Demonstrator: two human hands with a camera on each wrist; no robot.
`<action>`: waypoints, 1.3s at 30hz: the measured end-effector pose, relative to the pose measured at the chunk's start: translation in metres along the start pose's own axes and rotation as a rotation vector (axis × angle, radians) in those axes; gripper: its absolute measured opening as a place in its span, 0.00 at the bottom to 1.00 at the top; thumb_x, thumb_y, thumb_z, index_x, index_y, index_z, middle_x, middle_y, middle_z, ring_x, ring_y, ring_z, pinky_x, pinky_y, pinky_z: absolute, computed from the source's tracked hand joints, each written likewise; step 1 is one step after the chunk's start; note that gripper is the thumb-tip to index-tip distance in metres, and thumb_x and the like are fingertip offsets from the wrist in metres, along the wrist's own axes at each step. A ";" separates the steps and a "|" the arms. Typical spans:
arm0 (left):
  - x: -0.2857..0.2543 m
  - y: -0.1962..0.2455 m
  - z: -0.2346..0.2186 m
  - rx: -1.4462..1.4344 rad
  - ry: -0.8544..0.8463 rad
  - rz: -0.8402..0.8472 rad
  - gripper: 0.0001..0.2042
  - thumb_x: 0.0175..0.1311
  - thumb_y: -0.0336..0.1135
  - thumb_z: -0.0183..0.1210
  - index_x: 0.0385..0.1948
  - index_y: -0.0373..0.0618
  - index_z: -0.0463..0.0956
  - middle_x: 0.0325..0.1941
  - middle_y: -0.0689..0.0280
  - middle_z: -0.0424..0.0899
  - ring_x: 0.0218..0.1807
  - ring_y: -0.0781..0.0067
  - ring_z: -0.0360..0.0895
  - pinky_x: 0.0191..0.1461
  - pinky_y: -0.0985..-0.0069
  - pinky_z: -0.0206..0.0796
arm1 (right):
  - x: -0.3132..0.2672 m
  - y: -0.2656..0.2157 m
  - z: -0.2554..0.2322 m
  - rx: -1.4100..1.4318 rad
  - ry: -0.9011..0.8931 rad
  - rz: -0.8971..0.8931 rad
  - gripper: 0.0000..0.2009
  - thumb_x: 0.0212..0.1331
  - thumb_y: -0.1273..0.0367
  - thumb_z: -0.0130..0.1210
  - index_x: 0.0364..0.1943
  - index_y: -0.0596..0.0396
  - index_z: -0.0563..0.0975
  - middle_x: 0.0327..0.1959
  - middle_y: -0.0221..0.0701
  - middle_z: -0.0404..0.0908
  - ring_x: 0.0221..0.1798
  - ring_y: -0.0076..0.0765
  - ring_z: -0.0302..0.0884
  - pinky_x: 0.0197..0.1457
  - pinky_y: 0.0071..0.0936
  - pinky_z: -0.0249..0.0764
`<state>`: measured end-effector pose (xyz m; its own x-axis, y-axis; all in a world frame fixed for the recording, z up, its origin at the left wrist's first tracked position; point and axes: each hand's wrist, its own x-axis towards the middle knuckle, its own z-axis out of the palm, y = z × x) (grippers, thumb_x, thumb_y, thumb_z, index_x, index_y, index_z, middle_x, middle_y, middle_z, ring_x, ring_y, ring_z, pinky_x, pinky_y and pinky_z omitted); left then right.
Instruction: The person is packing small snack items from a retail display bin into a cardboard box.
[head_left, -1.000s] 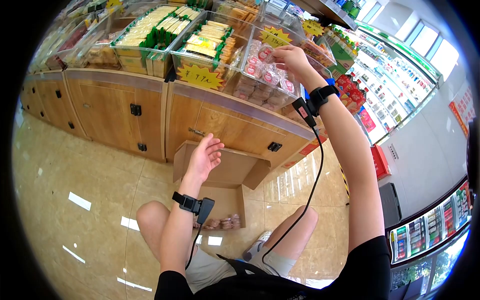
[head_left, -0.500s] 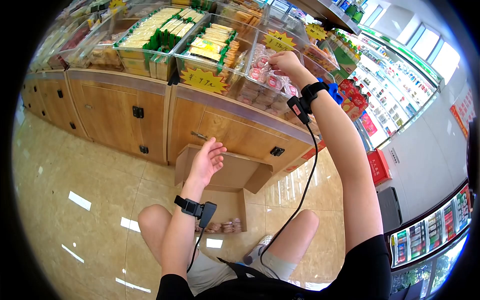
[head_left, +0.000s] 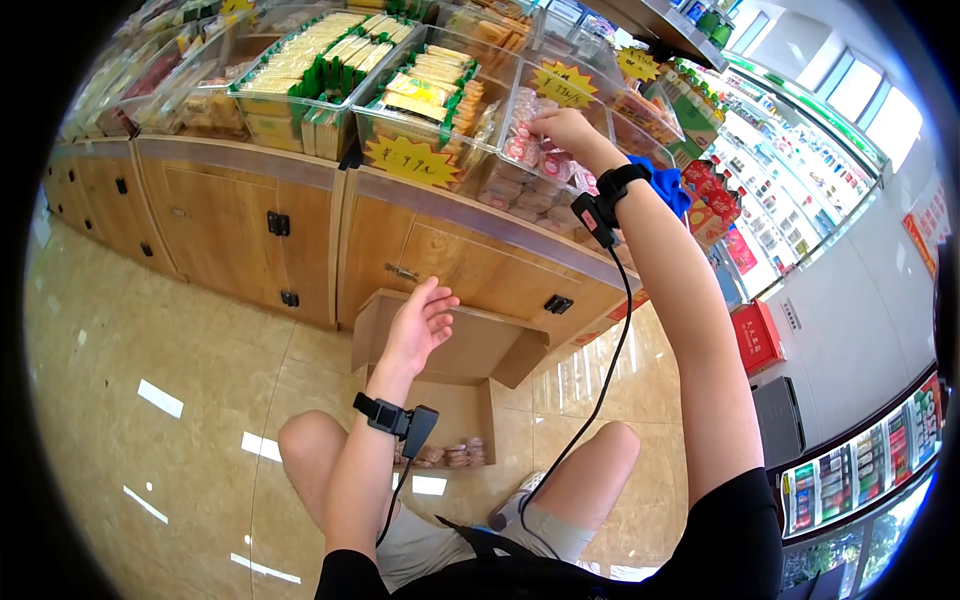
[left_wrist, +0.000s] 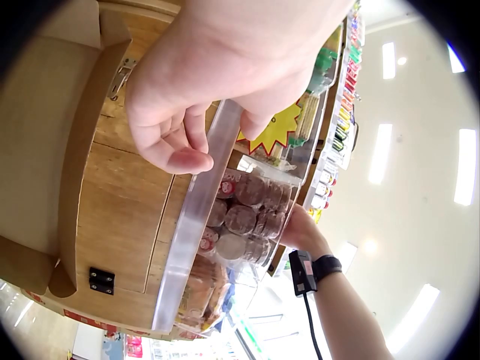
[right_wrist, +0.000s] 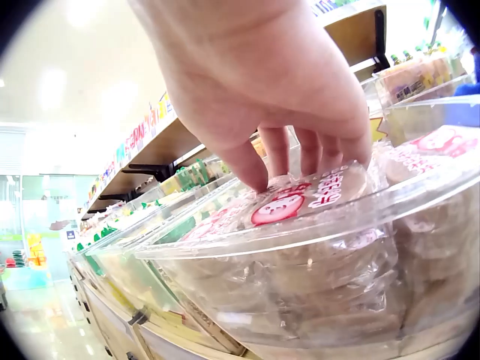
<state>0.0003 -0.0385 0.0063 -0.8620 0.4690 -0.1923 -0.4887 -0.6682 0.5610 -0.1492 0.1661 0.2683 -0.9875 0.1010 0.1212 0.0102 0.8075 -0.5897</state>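
Over a clear plastic bin of wrapped round cakes, my right hand reaches down from the right. Its thumb and fingers pinch a clear-wrapped round cake with a red-and-white label, at the top of the pile. More cakes in stacks show through the bin's wall. My left hand hangs in the air in front of the wooden cabinet, fingers loosely bent and holding nothing. Below it on the floor is an open cardboard box with several cakes at its near end.
Left of the cake bin stand more clear bins, one with yellow-and-green snack packets. Yellow star-shaped price signs are fixed to them. At the right are red-capped bottles and a red box. A shelf overhangs the back.
My right hand has moved a little left and nearer within the cake bin, its fingers lower on the cakes. The left hand keeps nearly the same place and pose.
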 end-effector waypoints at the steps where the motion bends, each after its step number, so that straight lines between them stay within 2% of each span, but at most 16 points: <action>1: -0.001 0.000 0.001 0.000 0.002 0.000 0.19 0.60 0.52 0.55 0.40 0.45 0.72 0.36 0.68 0.79 0.27 0.84 0.73 0.31 0.84 0.67 | 0.000 0.000 -0.001 -0.034 -0.032 0.030 0.11 0.55 0.63 0.57 0.41 0.51 0.81 0.37 0.26 0.79 0.35 0.26 0.75 0.34 0.26 0.73; 4: -0.001 -0.001 0.002 0.012 0.007 0.000 0.19 0.60 0.52 0.55 0.40 0.45 0.73 0.36 0.68 0.79 0.27 0.84 0.73 0.32 0.84 0.67 | 0.002 0.004 0.002 -0.044 0.000 -0.019 0.11 0.54 0.64 0.57 0.40 0.51 0.81 0.36 0.26 0.80 0.35 0.26 0.74 0.34 0.26 0.73; 7: 0.001 -0.002 0.001 0.022 0.004 -0.001 0.19 0.60 0.52 0.55 0.40 0.45 0.73 0.36 0.68 0.79 0.28 0.84 0.73 0.32 0.84 0.67 | 0.001 0.007 0.004 -0.040 0.099 -0.093 0.10 0.46 0.67 0.59 0.29 0.60 0.83 0.27 0.33 0.83 0.28 0.29 0.78 0.34 0.26 0.72; 10: 0.001 -0.002 0.001 0.030 0.004 -0.002 0.19 0.60 0.52 0.55 0.40 0.45 0.73 0.36 0.68 0.79 0.28 0.84 0.73 0.32 0.84 0.67 | 0.003 0.012 0.002 0.053 0.088 -0.061 0.11 0.45 0.66 0.59 0.30 0.59 0.83 0.27 0.34 0.83 0.29 0.30 0.78 0.34 0.27 0.72; 13: 0.000 -0.002 0.001 0.033 0.010 0.005 0.19 0.60 0.52 0.55 0.40 0.45 0.73 0.35 0.68 0.79 0.27 0.85 0.73 0.32 0.84 0.66 | 0.006 0.016 0.000 0.030 0.046 -0.034 0.12 0.52 0.65 0.58 0.38 0.57 0.81 0.35 0.27 0.81 0.32 0.25 0.74 0.32 0.25 0.72; 16: -0.001 -0.002 0.001 0.043 0.018 0.008 0.20 0.60 0.52 0.56 0.40 0.44 0.73 0.35 0.68 0.79 0.27 0.85 0.72 0.32 0.84 0.66 | 0.002 0.018 -0.001 -0.027 0.062 -0.053 0.12 0.52 0.65 0.58 0.38 0.58 0.80 0.34 0.28 0.80 0.33 0.26 0.75 0.34 0.24 0.73; 19: 0.001 -0.004 0.000 0.059 0.026 0.001 0.19 0.60 0.53 0.55 0.40 0.45 0.73 0.36 0.68 0.79 0.27 0.84 0.73 0.32 0.83 0.66 | -0.011 0.017 -0.004 0.139 0.117 -0.035 0.12 0.53 0.66 0.57 0.37 0.59 0.79 0.32 0.30 0.79 0.34 0.26 0.75 0.34 0.23 0.73; 22: 0.002 -0.007 -0.001 0.071 0.031 -0.011 0.19 0.60 0.53 0.55 0.39 0.45 0.73 0.36 0.68 0.79 0.28 0.84 0.73 0.32 0.84 0.66 | -0.022 0.024 -0.006 0.350 0.306 -0.071 0.12 0.48 0.68 0.59 0.32 0.65 0.80 0.24 0.31 0.78 0.27 0.25 0.74 0.29 0.23 0.72; 27: 0.002 -0.012 -0.001 0.091 0.026 -0.022 0.19 0.60 0.53 0.55 0.39 0.45 0.73 0.36 0.69 0.79 0.28 0.84 0.72 0.33 0.84 0.66 | -0.048 0.037 -0.017 0.609 0.372 -0.113 0.08 0.51 0.70 0.58 0.31 0.62 0.78 0.26 0.28 0.77 0.27 0.22 0.72 0.31 0.20 0.71; 30: 0.004 -0.014 0.001 0.108 0.032 -0.035 0.19 0.60 0.53 0.55 0.39 0.46 0.73 0.36 0.69 0.79 0.28 0.84 0.72 0.33 0.84 0.66 | -0.061 0.048 -0.021 0.613 0.401 -0.159 0.07 0.55 0.70 0.56 0.34 0.58 0.78 0.30 0.27 0.77 0.32 0.21 0.73 0.35 0.20 0.71; 33: 0.007 -0.019 -0.001 0.125 0.025 -0.049 0.19 0.60 0.53 0.55 0.39 0.46 0.73 0.36 0.69 0.79 0.28 0.84 0.72 0.33 0.84 0.66 | -0.079 0.058 -0.021 0.627 0.435 -0.206 0.06 0.55 0.70 0.56 0.35 0.57 0.78 0.30 0.25 0.77 0.32 0.19 0.72 0.35 0.19 0.69; 36: 0.006 -0.023 -0.001 0.144 0.022 -0.059 0.19 0.61 0.53 0.55 0.39 0.47 0.73 0.36 0.69 0.79 0.28 0.84 0.72 0.32 0.84 0.66 | -0.110 0.052 -0.018 0.694 0.455 -0.169 0.07 0.53 0.70 0.57 0.33 0.60 0.78 0.26 0.23 0.75 0.28 0.17 0.68 0.30 0.16 0.65; 39: 0.005 -0.027 0.001 0.160 0.029 -0.068 0.18 0.61 0.53 0.55 0.39 0.47 0.73 0.36 0.69 0.79 0.28 0.84 0.72 0.32 0.84 0.66 | -0.128 0.060 -0.013 0.771 0.450 -0.181 0.06 0.55 0.70 0.56 0.33 0.58 0.78 0.26 0.22 0.74 0.27 0.15 0.66 0.29 0.15 0.62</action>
<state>0.0096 -0.0178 -0.0088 -0.8325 0.4916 -0.2554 -0.5200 -0.5345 0.6662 -0.0203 0.2094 0.2276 -0.8073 0.3587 0.4686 -0.4067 0.2373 -0.8822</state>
